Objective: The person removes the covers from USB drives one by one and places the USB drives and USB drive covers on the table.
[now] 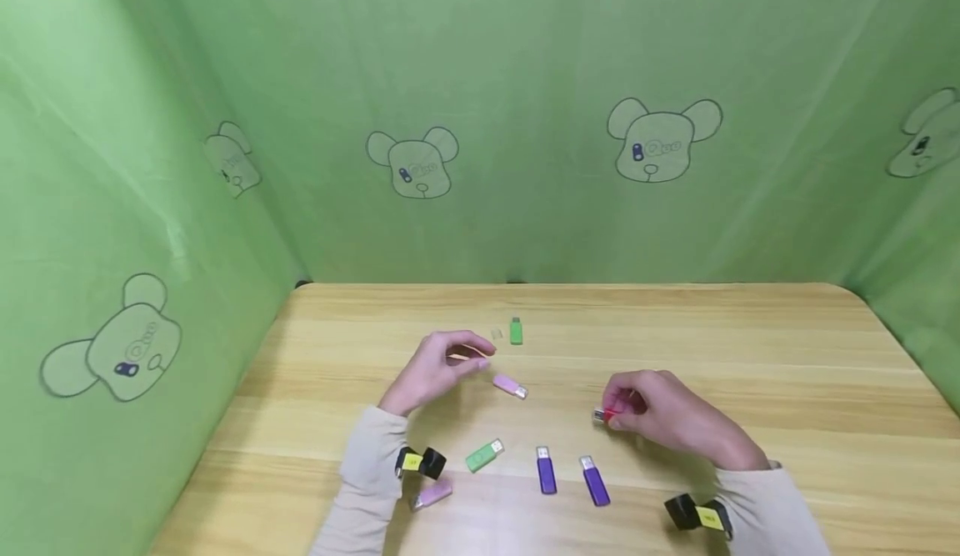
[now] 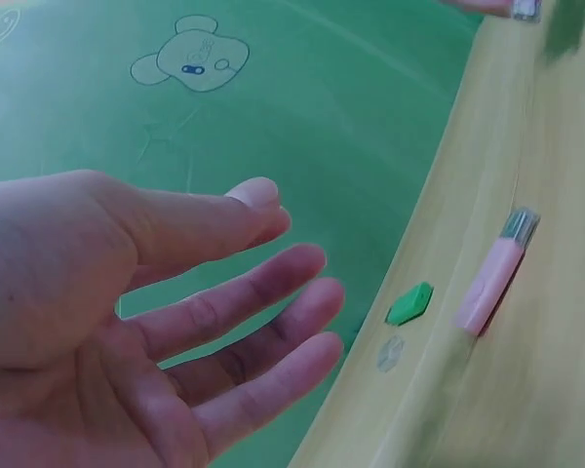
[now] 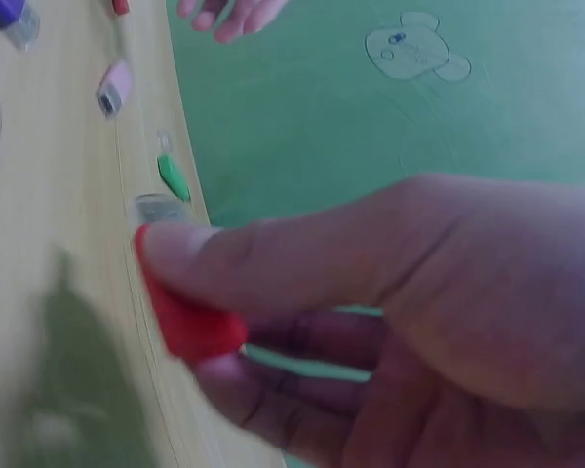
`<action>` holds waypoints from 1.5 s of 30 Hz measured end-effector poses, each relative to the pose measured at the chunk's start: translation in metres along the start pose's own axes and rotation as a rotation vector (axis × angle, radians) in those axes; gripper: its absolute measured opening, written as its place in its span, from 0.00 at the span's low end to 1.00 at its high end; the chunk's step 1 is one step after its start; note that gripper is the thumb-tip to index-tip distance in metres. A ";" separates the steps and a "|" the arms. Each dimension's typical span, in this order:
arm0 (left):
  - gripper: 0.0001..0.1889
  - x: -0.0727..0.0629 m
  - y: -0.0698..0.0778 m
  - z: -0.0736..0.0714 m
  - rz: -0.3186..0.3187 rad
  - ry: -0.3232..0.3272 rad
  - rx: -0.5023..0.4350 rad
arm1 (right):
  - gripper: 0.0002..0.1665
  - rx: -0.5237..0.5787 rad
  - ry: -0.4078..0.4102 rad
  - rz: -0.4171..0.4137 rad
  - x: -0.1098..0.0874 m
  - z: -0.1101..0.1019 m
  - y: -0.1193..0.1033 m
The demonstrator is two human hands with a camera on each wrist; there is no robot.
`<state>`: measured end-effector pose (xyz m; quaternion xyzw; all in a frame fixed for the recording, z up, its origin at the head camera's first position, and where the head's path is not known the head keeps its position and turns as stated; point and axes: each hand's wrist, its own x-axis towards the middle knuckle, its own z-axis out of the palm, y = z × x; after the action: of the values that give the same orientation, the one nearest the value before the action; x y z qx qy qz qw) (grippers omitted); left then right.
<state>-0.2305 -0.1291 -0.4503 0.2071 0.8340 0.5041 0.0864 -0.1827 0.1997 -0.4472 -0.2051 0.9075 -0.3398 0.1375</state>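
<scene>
Near the person lie 2 purple rectangular USB sticks [image 1: 547,473]. Beyond them, over the wood-grain table [image 1: 750,331], the right hand [image 1: 667,410] pinches a red USB stick [image 1: 611,417] with a silvery metal plug pointing left, its long axis roughly crosswise. Farther off, the left hand [image 1: 441,366], relaxed and free, hovers near a slim pink USB stick [image 1: 507,384].

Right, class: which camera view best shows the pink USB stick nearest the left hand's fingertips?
The left wrist view: the pink USB stick appears largest there, whole and unobstructed, metal end included. The head view also shows it whole, but small; the right wrist view shows it small and foreshortened.
</scene>
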 end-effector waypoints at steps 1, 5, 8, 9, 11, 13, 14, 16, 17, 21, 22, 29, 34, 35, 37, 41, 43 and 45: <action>0.12 0.000 0.001 0.001 0.007 -0.006 -0.007 | 0.07 0.003 0.016 -0.014 0.002 0.000 -0.002; 0.11 0.001 0.001 0.007 0.024 -0.025 -0.011 | 0.07 -0.015 0.077 -0.056 0.013 0.000 -0.011; 0.11 0.001 0.003 0.011 0.028 -0.039 -0.021 | 0.08 -0.022 0.109 -0.099 0.022 0.000 -0.019; 0.11 0.001 0.004 0.012 0.026 -0.046 -0.026 | 0.08 -0.019 0.116 -0.111 0.024 0.000 -0.022; 0.11 0.002 0.006 0.015 0.029 -0.060 -0.039 | 0.08 -0.012 0.128 -0.135 0.029 0.001 -0.027; 0.11 0.002 0.009 0.017 0.033 -0.072 -0.052 | 0.08 0.008 0.140 -0.154 0.033 0.003 -0.031; 0.11 0.002 0.010 0.018 0.035 -0.074 -0.054 | 0.08 0.018 0.147 -0.164 0.035 0.005 -0.033; 0.11 0.002 0.012 0.020 0.039 -0.076 -0.062 | 0.09 0.036 0.164 -0.184 0.039 0.008 -0.036; 0.11 0.002 0.013 0.020 0.041 -0.075 -0.067 | 0.09 0.047 0.177 -0.197 0.040 0.009 -0.038; 0.12 0.002 0.015 0.023 0.054 -0.074 -0.099 | 0.12 0.091 0.219 -0.234 0.047 0.016 -0.043; 0.12 0.002 0.015 0.024 0.062 -0.071 -0.111 | 0.12 0.104 0.229 -0.240 0.048 0.018 -0.044; 0.12 0.004 0.018 0.029 0.076 -0.001 -0.234 | 0.10 0.188 0.305 -0.260 0.055 0.026 -0.051; 0.11 0.004 0.018 0.031 0.045 0.041 -0.336 | 0.09 0.251 0.324 -0.241 0.054 0.026 -0.054; 0.11 0.004 0.018 0.031 0.040 0.043 -0.357 | 0.09 0.259 0.323 -0.237 0.054 0.027 -0.054; 0.11 0.004 0.018 0.032 0.032 0.045 -0.387 | 0.09 0.275 0.320 -0.232 0.053 0.027 -0.054; 0.11 0.004 0.018 0.034 0.022 0.053 -0.444 | 0.09 0.284 0.318 -0.239 0.054 0.029 -0.054; 0.11 0.004 0.018 0.035 0.016 0.061 -0.471 | 0.09 0.282 0.321 -0.244 0.056 0.029 -0.053; 0.11 0.005 0.018 0.036 0.011 0.067 -0.495 | 0.09 0.277 0.323 -0.248 0.057 0.030 -0.052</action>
<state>-0.2176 -0.0909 -0.4512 0.1671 0.6863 0.7002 0.1041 -0.2063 0.1205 -0.4404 -0.2371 0.8304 -0.5036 -0.0256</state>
